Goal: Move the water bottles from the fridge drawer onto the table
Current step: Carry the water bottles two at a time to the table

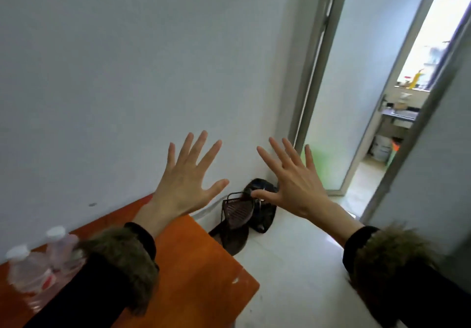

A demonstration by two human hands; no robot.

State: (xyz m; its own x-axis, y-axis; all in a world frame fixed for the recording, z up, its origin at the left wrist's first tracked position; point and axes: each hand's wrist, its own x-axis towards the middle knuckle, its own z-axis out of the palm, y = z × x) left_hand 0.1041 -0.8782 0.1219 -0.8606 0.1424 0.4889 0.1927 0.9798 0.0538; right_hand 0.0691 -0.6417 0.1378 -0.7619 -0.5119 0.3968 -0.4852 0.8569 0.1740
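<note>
Two clear water bottles with white caps stand on the orange table (198, 264) at the lower left: one bottle (28, 271) nearest the edge of view, a second bottle (61, 248) just right of it, partly behind my left sleeve. My left hand (188, 182) is raised above the table's far corner, fingers spread and straight, holding nothing. My right hand (290, 182) is raised over the floor, fingers spread too, empty. No fridge drawer is in view.
A white wall runs behind the table. A dark fan (257, 205) and a dark basket-like object (237, 213) sit on the pale floor in the corner. An open doorway (377, 149) at the right leads to another room with a counter.
</note>
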